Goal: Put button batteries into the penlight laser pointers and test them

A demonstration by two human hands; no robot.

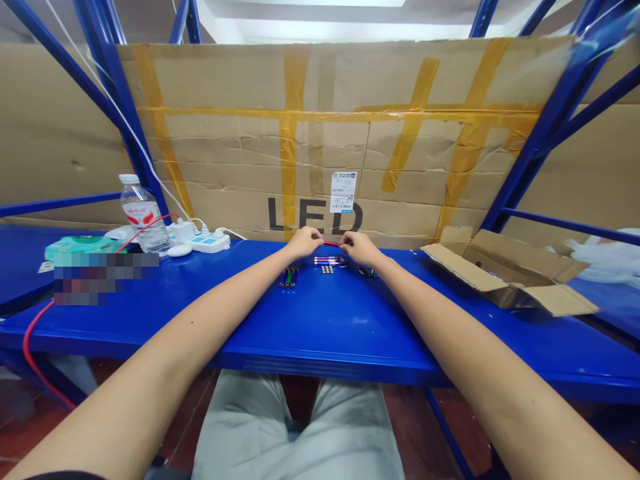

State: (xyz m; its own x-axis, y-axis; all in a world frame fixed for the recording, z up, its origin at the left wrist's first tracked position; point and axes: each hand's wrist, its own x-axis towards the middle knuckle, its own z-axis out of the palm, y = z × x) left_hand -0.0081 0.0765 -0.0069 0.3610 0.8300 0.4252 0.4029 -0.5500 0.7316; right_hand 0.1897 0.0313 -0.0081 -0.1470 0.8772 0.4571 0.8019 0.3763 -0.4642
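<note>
A small red metallic tube (331,244) is held level at the back of the blue table. My left hand (305,243) pinches its left end, and my right hand (359,247) pinches its right end. Just below it lie several shiny tubes (327,261), purple and silver, side by side. In front of those sit several small silver round pieces (327,270) in rows. Nearer my left wrist, green and dark tubes (289,278) stand or lie in a group; which one I cannot tell. Partly hidden by my right wrist is another dark, greenish group (369,273).
An open cardboard box (500,267) sits on the right of the blue table (320,327). At left are a water bottle (145,217), a white power strip (209,243) and a teal packet (83,247). A large taped cardboard sheet (225,167) stands behind, between blue posts.
</note>
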